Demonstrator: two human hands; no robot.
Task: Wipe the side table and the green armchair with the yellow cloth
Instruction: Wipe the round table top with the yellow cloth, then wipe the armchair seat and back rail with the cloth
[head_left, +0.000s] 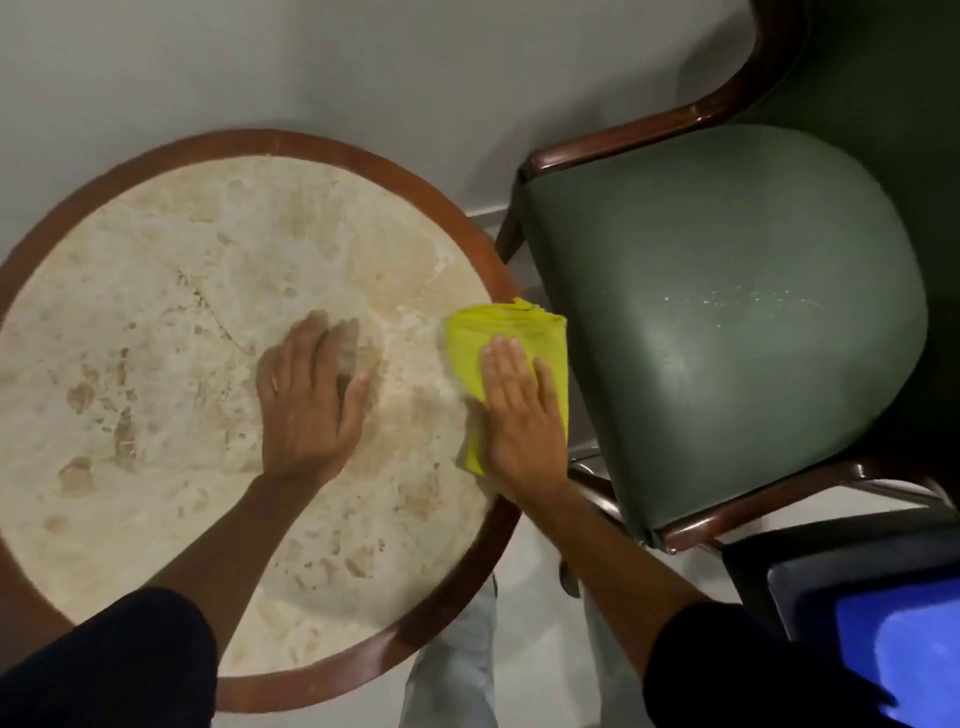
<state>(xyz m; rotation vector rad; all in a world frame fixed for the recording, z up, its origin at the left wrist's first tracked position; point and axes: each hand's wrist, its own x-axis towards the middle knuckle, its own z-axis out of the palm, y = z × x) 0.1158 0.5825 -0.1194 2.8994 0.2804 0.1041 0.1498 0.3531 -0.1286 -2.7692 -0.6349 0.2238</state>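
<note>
The round side table (156, 322) has a beige marble top inside a brown wooden rim. My left hand (306, 400) rests flat on the marble near its middle, fingers spread, holding nothing. My right hand (519, 415) presses flat on the folded yellow cloth (506, 327) at the table's right edge, where the cloth overhangs the rim. The green armchair (727, 312) stands just right of the table, with pale specks on its padded seat.
A grey wall runs behind the table and chair. The armchair's wooden arms (649, 127) curve around the seat. A dark object with a blue glowing surface (909, 639) sits at the lower right. My legs in light trousers (452, 670) stand on the pale floor below.
</note>
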